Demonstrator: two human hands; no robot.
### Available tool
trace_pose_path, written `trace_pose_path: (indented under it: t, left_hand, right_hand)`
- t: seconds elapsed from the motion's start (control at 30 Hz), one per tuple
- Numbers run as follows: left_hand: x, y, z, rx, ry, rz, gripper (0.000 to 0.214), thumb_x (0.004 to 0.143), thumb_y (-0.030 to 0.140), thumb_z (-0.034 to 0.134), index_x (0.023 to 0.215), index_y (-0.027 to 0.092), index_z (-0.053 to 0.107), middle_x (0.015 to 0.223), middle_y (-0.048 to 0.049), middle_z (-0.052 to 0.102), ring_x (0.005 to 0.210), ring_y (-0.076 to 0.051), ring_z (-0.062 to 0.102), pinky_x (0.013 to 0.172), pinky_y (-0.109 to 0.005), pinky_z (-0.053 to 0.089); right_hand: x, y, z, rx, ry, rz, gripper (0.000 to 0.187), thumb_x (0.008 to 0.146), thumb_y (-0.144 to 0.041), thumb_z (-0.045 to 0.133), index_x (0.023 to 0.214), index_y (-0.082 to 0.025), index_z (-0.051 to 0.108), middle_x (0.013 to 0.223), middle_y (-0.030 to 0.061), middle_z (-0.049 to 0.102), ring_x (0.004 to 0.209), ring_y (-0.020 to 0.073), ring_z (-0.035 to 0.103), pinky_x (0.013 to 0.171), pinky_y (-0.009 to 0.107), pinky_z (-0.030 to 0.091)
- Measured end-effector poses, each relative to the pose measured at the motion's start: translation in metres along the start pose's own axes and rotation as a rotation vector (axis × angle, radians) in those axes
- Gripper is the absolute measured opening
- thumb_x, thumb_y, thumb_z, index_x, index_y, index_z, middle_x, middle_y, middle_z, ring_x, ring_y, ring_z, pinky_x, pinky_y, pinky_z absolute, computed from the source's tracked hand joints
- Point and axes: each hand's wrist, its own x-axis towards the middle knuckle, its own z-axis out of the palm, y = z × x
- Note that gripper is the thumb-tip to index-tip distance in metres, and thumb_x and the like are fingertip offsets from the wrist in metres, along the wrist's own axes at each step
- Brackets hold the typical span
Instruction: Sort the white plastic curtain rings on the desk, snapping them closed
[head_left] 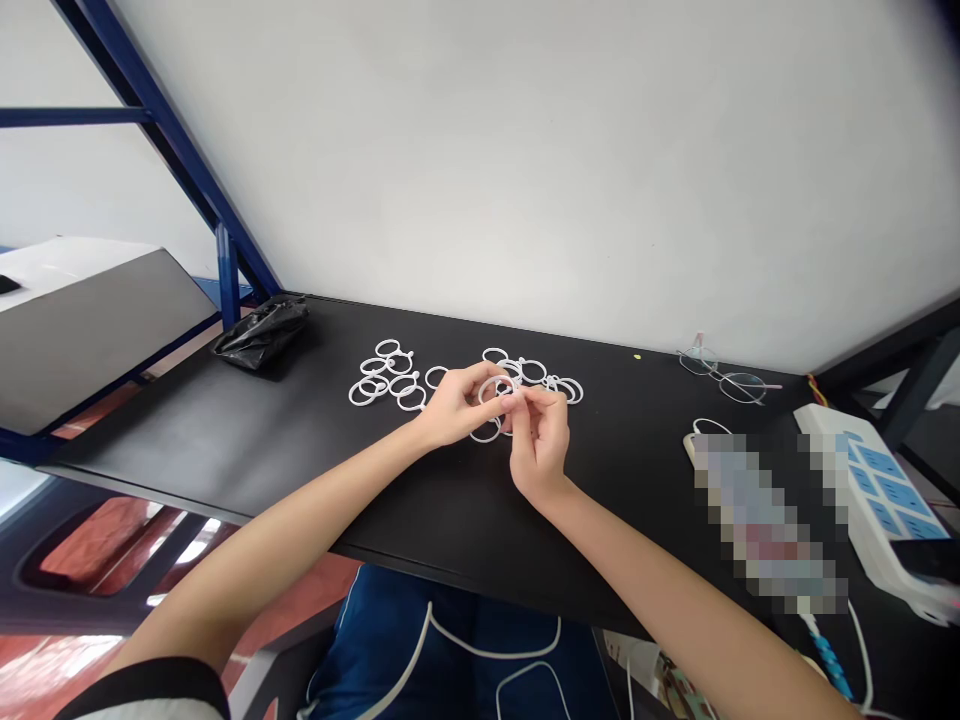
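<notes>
My left hand [455, 403] and my right hand [538, 440] meet over the middle of a black table [315, 450]. Both pinch one white plastic ring [496, 389] between fingertips, held just above the tabletop. A loose group of several white rings [386, 379] lies to the left of my hands. Another cluster of white rings [541, 378] lies behind and to the right of them. One more ring [484, 434] rests on the table under my hands.
A crumpled black bag [262, 333] lies at the table's back left. A pair of glasses [726, 376] lies at the back right, near a white power strip [874, 500] and a blurred-out item. Blue metal framing [187, 170] stands at left, a white wall behind.
</notes>
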Motion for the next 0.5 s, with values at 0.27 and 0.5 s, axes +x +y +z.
trace_pose_path:
  t: [0.27, 0.5]
  left_hand:
    - [-0.008, 0.005, 0.006, 0.053, 0.303, 0.289, 0.033, 0.078, 0.046, 0.069, 0.081, 0.015, 0.056, 0.05, 0.0095, 0.036, 0.044, -0.005, 0.031, 0.046, -0.019, 0.029]
    - [-0.007, 0.012, 0.005, 0.004, 0.216, 0.193, 0.03, 0.088, 0.044, 0.057, 0.084, 0.014, 0.061, 0.054, 0.0046, 0.052, 0.044, -0.006, 0.043, 0.046, -0.018, 0.036]
  right_hand:
    - [-0.004, -0.002, -0.001, -0.07, -0.122, -0.072, 0.009, 0.094, -0.018, 0.052, 0.102, -0.021, 0.053, 0.08, 0.0015, 0.059, 0.064, 0.0121, 0.058, 0.057, 0.027, 0.051]
    - [-0.001, -0.004, -0.002, -0.096, -0.109, -0.148, 0.016, 0.092, -0.012, 0.054, 0.105, -0.023, 0.052, 0.081, 0.0004, 0.059, 0.065, 0.0116, 0.059, 0.058, 0.025, 0.051]
